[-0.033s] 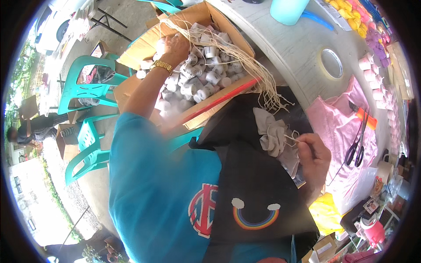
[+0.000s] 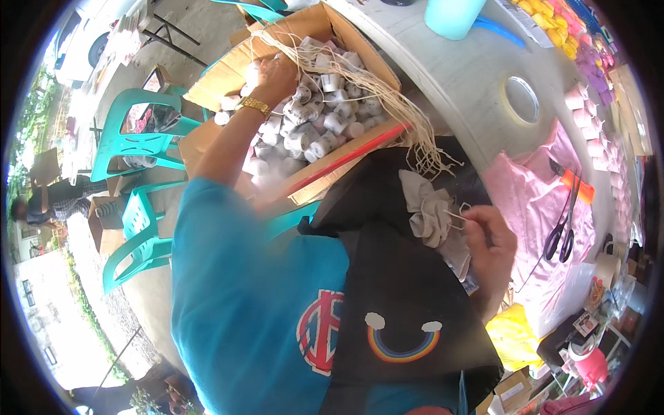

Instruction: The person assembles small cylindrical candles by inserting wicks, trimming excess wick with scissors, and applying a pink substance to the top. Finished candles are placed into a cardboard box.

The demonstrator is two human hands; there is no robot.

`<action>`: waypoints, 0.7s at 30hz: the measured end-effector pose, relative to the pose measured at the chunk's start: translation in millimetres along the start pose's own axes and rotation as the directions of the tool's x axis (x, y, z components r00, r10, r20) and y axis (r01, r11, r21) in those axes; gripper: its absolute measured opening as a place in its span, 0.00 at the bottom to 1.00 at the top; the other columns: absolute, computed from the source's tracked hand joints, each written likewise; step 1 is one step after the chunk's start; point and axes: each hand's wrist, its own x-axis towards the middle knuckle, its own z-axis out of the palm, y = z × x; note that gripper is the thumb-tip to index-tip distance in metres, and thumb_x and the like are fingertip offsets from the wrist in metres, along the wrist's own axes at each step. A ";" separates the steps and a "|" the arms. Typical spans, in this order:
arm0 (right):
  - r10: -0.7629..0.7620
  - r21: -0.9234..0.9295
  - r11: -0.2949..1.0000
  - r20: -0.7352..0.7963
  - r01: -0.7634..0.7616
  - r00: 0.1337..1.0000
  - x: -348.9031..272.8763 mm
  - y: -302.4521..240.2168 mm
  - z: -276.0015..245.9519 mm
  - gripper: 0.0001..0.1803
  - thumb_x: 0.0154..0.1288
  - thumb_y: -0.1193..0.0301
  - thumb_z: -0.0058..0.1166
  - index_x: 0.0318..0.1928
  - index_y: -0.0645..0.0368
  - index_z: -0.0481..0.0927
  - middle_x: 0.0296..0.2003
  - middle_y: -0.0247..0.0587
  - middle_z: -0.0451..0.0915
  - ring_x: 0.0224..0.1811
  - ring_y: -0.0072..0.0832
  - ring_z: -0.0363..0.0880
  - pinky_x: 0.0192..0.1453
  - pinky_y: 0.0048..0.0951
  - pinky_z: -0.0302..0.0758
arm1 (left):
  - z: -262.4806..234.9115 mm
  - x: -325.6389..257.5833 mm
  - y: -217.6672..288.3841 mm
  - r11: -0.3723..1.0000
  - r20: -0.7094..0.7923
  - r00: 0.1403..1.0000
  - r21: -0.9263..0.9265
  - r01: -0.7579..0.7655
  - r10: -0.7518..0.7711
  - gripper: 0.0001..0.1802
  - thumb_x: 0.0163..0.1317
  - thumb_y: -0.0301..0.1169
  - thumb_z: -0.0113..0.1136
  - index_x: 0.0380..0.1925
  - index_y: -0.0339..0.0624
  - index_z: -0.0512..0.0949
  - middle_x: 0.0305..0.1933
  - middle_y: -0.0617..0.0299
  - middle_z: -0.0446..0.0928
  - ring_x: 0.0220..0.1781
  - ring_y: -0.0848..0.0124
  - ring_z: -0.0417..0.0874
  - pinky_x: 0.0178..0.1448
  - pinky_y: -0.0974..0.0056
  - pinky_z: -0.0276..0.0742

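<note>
My left hand [image 2: 275, 75], with a gold watch on its wrist, reaches into a cardboard box [image 2: 223, 75] full of small white cup-shaped pieces [image 2: 300, 138]. Its fingers curl down among them at the far left; what they grip is hidden. A bundle of thin cream cords [image 2: 387, 98] drapes across the box and over its right side. My right hand [image 2: 492, 238] pinches a short looped cord [image 2: 456, 213] between thumb and finger. That cord runs to a bunched grey-beige cloth piece [image 2: 430, 216], which lies over the black apron [image 2: 373, 277].
On the grey table [image 2: 456, 76] at right are a tape roll [image 2: 521, 99], pink cloth [image 2: 515, 180], black scissors [image 2: 561, 232] and a row of pink cups [image 2: 584, 117]. Green plastic chairs [image 2: 142, 221] stand at left. Another person [image 2: 48, 200] is farther off.
My right hand has shifted slightly left and up, and the pinched cord now bends in a loop. The left hand stays in the box.
</note>
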 end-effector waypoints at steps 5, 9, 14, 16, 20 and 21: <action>-0.286 -0.392 0.878 0.032 0.275 0.958 17.5 31.6 39.6 0.17 0.56 0.68 0.63 0.45 0.59 0.77 0.34 0.41 0.77 0.33 0.35 0.76 0.38 0.35 0.71 | 2.1 -21.6 -11.5 0.895 -0.330 0.942 -0.436 -0.098 -0.058 0.19 0.52 0.35 0.62 0.43 0.40 0.75 0.41 0.51 0.79 0.46 0.55 0.81 0.54 0.52 0.74; -0.227 -0.538 0.789 0.194 0.297 0.954 29.7 65.8 62.2 0.17 0.55 0.68 0.62 0.45 0.58 0.77 0.37 0.45 0.76 0.38 0.45 0.76 0.42 0.41 0.72 | -53.7 -36.7 -16.8 0.781 -0.104 0.993 -0.625 -0.017 -0.062 0.24 0.51 0.40 0.66 0.45 0.38 0.77 0.40 0.49 0.80 0.43 0.59 0.83 0.47 0.60 0.78; -0.178 -0.269 0.941 0.125 0.206 0.976 33.3 56.6 55.0 0.15 0.55 0.71 0.62 0.42 0.61 0.76 0.32 0.45 0.75 0.36 0.39 0.76 0.42 0.38 0.69 | -151.7 -59.9 7.1 0.645 0.135 0.949 -0.759 -0.086 0.285 0.22 0.54 0.35 0.64 0.48 0.38 0.77 0.42 0.60 0.78 0.46 0.69 0.80 0.51 0.66 0.76; -0.202 -0.063 0.977 0.065 0.206 0.977 19.3 34.5 30.5 0.13 0.58 0.71 0.60 0.41 0.62 0.76 0.31 0.40 0.75 0.33 0.30 0.74 0.39 0.32 0.69 | -174.4 -65.5 34.0 0.158 0.047 0.889 -0.987 -0.029 0.456 0.24 0.52 0.30 0.62 0.50 0.36 0.74 0.44 0.62 0.76 0.46 0.70 0.80 0.52 0.68 0.76; -0.058 0.236 0.964 -0.273 0.126 0.960 -17.4 -7.3 -8.6 0.11 0.63 0.71 0.57 0.42 0.63 0.75 0.31 0.33 0.74 0.31 0.18 0.69 0.35 0.23 0.66 | -178.7 -65.9 118.6 -0.191 0.067 0.746 -0.948 0.254 0.662 0.30 0.55 0.30 0.61 0.59 0.38 0.67 0.47 0.62 0.73 0.45 0.71 0.79 0.54 0.68 0.76; -0.129 0.286 0.929 -0.343 0.234 0.930 -18.0 -11.6 -9.6 0.11 0.64 0.70 0.57 0.43 0.63 0.75 0.31 0.32 0.73 0.32 0.18 0.69 0.35 0.23 0.66 | -176.7 -67.1 139.3 -0.221 0.079 0.698 -0.918 0.329 0.711 0.33 0.55 0.32 0.63 0.61 0.38 0.65 0.47 0.63 0.72 0.44 0.73 0.78 0.52 0.69 0.76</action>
